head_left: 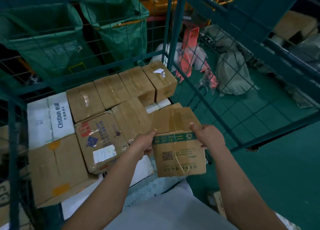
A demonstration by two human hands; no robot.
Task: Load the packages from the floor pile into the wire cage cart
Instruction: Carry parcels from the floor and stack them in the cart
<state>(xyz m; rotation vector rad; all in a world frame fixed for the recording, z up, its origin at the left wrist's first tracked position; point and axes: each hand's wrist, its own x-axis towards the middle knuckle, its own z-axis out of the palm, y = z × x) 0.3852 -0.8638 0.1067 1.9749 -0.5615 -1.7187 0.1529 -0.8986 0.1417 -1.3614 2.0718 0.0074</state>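
Note:
I hold a brown cardboard box (178,153) with a green band and a QR code, at the open front of the green wire cage cart (166,44). My left hand (146,142) grips its left edge and my right hand (207,135) grips its right edge, thumbs on top. Inside the cart lie several taped cardboard boxes (107,89) packed side by side, with a white "Cestbon" carton (57,115) at the left. A box with a blue logo and white label (102,141) sits just left of my left hand.
Two green sacks (114,25) hang behind the cart's rear mesh. The hinged mesh door (245,94) stands open to the right. Grey and red soft parcels (230,74) lie on the green floor beyond it. More boxes (294,25) sit at the far right.

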